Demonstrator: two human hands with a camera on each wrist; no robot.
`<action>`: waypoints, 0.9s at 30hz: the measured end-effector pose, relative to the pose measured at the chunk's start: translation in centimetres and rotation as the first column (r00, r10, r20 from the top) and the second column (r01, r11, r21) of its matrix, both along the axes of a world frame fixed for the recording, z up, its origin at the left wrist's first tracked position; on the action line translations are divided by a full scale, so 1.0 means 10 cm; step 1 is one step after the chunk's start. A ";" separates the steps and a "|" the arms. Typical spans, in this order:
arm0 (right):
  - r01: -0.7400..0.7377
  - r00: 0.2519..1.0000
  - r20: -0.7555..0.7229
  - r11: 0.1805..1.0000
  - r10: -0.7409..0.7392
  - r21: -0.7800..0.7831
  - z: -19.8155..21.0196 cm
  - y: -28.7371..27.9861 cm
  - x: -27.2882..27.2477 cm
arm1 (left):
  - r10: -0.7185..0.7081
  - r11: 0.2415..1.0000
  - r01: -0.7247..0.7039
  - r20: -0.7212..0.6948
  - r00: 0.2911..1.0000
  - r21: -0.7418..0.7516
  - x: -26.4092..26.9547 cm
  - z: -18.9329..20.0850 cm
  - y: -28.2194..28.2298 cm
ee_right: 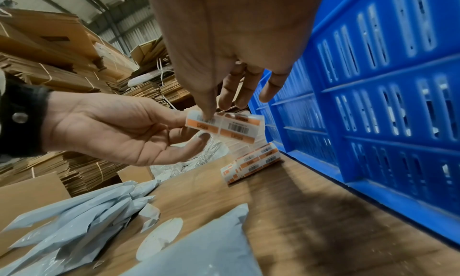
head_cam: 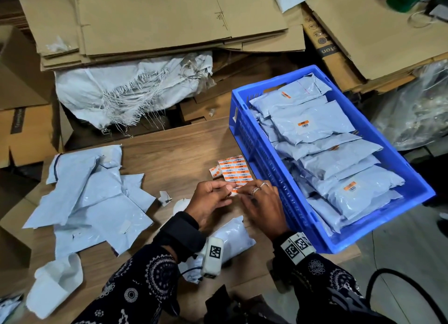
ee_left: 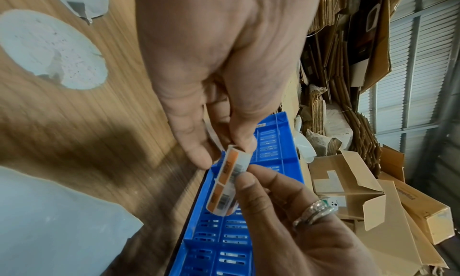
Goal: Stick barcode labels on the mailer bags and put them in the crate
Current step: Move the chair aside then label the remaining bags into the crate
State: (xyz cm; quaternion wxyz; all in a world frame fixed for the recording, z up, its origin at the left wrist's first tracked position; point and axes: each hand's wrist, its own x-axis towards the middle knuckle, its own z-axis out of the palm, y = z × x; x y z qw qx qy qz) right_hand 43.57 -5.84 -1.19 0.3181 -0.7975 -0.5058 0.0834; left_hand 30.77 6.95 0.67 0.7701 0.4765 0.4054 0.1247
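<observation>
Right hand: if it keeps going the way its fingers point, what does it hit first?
Most likely the label strip the right hand already pinches together with the left hand. Beyond that, probably the label sheet on the table, though depth is unclear.

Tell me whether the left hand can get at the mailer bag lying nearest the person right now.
Probably not yet. The left hand is pinching the label strip together with the right hand, so it is busy. The mailer bag lies just under the wrists with nothing over it, so freeing the grip should suffice.
</observation>
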 end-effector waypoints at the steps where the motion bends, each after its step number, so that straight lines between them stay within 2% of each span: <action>1: 0.003 1.000 -0.001 1.000 -0.003 0.005 0.01 0.00 0.00 | -0.009 1.000 0.009 0.001 1.000 0.008 0.00 0.00 0.00; 5: -0.004 0.996 -0.093 0.998 0.009 0.056 0.00 0.01 0.06 | -0.057 0.996 0.055 0.025 0.998 0.067 -0.01 0.03 0.02; 10: 0.013 0.985 -0.171 0.993 0.008 0.121 0.00 0.03 0.09 | -0.034 0.937 0.034 -0.006 0.999 0.348 0.05 0.01 0.07; 12: 0.002 0.981 -0.194 0.990 0.025 0.139 0.05 0.05 0.10 | -0.026 0.910 0.027 -0.008 1.000 0.413 0.08 0.00 0.09; 16: -0.017 0.968 -0.245 0.992 0.048 0.127 0.13 0.09 0.12 | -0.038 0.888 0.025 0.019 0.999 0.460 0.10 0.00 0.12; 22: -0.022 0.978 -0.203 0.995 0.042 0.102 0.18 0.13 0.13 | -0.036 0.830 0.014 0.027 0.999 0.558 0.09 0.01 0.10; 27: -0.012 0.955 -0.294 0.996 0.038 0.090 0.29 0.15 0.11 | -0.038 0.771 0.036 -0.010 0.999 0.636 0.08 -0.05 0.13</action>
